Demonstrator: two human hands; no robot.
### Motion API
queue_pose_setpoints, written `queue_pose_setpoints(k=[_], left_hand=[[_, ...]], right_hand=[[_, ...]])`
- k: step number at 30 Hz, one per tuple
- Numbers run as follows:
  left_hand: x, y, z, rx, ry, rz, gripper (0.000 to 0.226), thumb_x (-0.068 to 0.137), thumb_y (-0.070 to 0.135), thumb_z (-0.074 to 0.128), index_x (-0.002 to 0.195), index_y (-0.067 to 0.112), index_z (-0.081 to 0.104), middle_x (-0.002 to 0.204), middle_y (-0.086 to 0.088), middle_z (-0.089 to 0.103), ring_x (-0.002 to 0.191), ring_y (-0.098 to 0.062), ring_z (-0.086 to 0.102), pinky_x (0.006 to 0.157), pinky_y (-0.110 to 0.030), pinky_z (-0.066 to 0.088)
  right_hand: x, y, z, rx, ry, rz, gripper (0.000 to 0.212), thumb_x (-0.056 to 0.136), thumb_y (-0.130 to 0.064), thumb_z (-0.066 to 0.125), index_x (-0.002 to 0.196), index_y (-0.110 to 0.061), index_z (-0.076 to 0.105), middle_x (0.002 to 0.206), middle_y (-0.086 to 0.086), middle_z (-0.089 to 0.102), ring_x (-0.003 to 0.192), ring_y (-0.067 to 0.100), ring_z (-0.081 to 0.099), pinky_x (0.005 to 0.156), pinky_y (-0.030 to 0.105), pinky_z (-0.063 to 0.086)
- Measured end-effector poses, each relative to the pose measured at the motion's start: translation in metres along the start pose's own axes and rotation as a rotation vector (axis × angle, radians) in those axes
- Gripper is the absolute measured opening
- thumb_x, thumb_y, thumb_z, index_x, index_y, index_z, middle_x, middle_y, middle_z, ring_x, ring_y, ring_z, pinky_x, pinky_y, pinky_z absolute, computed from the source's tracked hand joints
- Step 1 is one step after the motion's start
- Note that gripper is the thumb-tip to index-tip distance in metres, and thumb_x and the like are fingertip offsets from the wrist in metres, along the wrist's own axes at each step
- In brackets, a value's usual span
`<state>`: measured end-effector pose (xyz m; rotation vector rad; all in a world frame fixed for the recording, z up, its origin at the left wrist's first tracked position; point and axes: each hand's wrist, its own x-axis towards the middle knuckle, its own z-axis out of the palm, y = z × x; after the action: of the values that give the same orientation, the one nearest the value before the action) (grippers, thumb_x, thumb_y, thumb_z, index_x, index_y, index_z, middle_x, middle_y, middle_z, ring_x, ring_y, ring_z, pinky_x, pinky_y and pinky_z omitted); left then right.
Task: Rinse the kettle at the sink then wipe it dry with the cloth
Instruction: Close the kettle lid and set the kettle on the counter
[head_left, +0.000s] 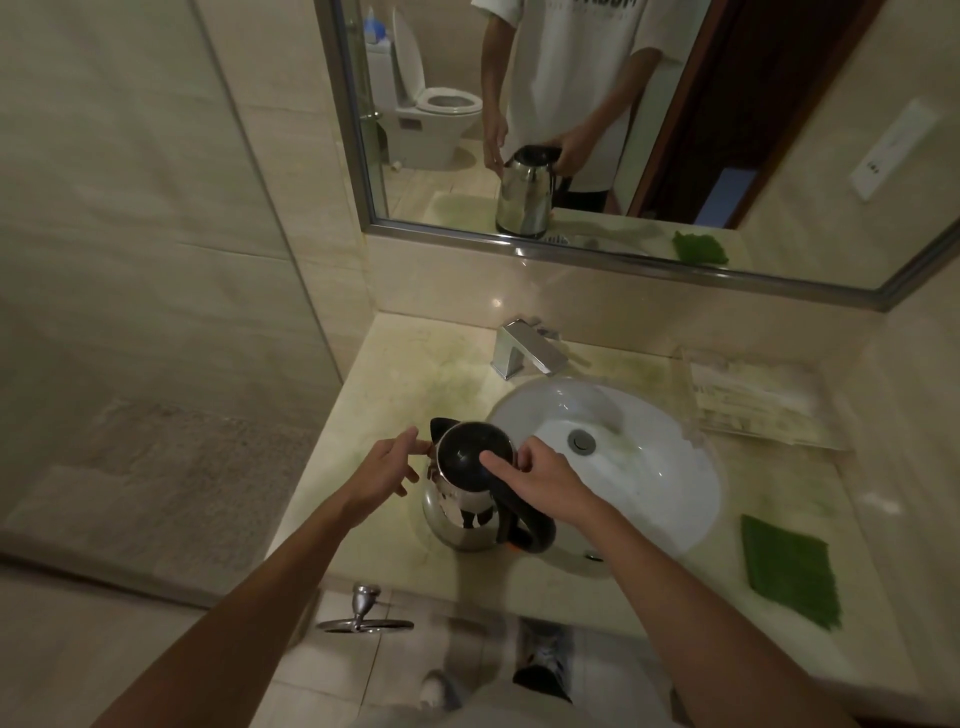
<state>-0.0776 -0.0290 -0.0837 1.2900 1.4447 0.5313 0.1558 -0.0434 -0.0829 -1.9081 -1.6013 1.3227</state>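
A steel kettle (467, 512) with a black lid (470, 454) stood upright on the table (395, 384), just left of the white sink (649, 467). The right hand (540, 480) gripped the top of the kettle's black handle (524, 525), with its thumb lying on the lid. The left hand (387, 467) was released, fingers spread, its fingertips just beside the kettle near the spout (441, 427). A green cloth (792, 577) lay flat on the table to the right of the sink, well apart from the kettle. The tap (524, 348) stood behind the sink, below the mirror (597, 130)
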Motion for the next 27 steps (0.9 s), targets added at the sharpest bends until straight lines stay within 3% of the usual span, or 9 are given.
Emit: queue_pose_setpoints(k=[3,7,10,14,17,21,24,27], left_hand=[[0.003,0.002,0.001,-0.010,0.039,0.006,0.048,0.100,0.038,0.028,0.119,0.008,0.062,0.116,-0.003,0.063,0.086,-0.021,0.059,0.065,-0.029,0.045],[0.008,0.015,0.006,0.038,0.266,0.124,0.017,0.092,0.017,0.049,0.097,0.008,0.064,0.094,-0.005,0.064,0.082,-0.019,0.057,0.064,-0.022,0.042],[0.012,0.038,0.012,0.057,0.303,0.257,0.010,0.086,0.005,0.053,0.085,0.010,0.062,0.082,-0.004,0.061,0.070,-0.014,0.054,0.062,-0.019,0.042],[0.021,0.073,0.035,0.273,0.231,0.443,0.011,0.083,0.005,0.055,0.081,0.012,0.062,0.081,-0.001,0.061,0.066,-0.009,0.052,0.062,-0.021,0.041],[0.030,0.093,0.067,0.425,0.109,0.563,0.011,0.082,0.007,0.055,0.078,0.016,0.061,0.080,0.001,0.060,0.064,-0.007,0.049,0.063,-0.022,0.037],[0.038,0.110,0.119,0.585,-0.071,0.691,0.006,0.083,0.014,0.056,0.082,0.015,0.062,0.081,0.000,0.063,0.072,-0.012,0.054,0.068,-0.025,0.043],[0.040,0.114,0.160,0.579,-0.164,0.648,0.008,0.083,0.015,0.056,0.080,0.013,0.063,0.081,-0.002,0.066,0.070,-0.013,0.054,0.065,-0.024,0.043],[0.046,0.111,0.203,0.570,-0.278,0.557,0.010,0.079,0.019,0.051,0.073,0.017,0.059,0.081,-0.003,0.066,0.074,-0.020,0.060,0.070,-0.035,0.051]], right_hand=[[0.001,0.002,0.000,-0.020,0.005,0.002,0.069,0.070,-0.082,0.054,0.088,-0.015,0.051,0.082,0.001,0.059,0.075,0.017,0.058,0.070,0.032,0.049],[0.001,0.005,-0.007,-0.056,-0.021,-0.019,0.069,0.078,-0.079,0.045,0.095,-0.013,0.058,0.087,0.008,0.068,0.082,0.025,0.066,0.076,0.039,0.055],[-0.001,0.008,-0.018,-0.058,-0.010,-0.023,0.060,0.086,-0.066,0.047,0.088,-0.008,0.060,0.074,0.003,0.063,0.071,0.019,0.062,0.076,0.046,0.056],[-0.010,0.017,-0.038,-0.023,0.039,0.002,0.030,0.091,-0.039,0.058,0.084,-0.010,0.061,0.074,0.006,0.067,0.069,0.017,0.064,0.080,0.045,0.057],[-0.025,0.030,-0.059,-0.023,0.117,0.039,0.027,0.091,-0.035,0.060,0.085,-0.008,0.062,0.077,0.006,0.066,0.069,0.018,0.062,0.077,0.040,0.056],[-0.048,0.060,-0.090,-0.036,0.228,0.119,0.023,0.089,-0.035,0.062,0.072,-0.021,0.058,0.074,0.000,0.066,0.072,0.020,0.064,0.076,0.037,0.054],[-0.068,0.091,-0.111,-0.041,0.274,0.204,0.021,0.088,-0.036,0.061,0.073,-0.022,0.058,0.077,0.003,0.069,0.077,0.024,0.068,0.077,0.037,0.054],[-0.082,0.135,-0.131,-0.052,0.266,0.302,0.021,0.086,-0.037,0.062,0.072,-0.024,0.057,0.079,0.004,0.068,0.077,0.026,0.068,0.078,0.038,0.055]])
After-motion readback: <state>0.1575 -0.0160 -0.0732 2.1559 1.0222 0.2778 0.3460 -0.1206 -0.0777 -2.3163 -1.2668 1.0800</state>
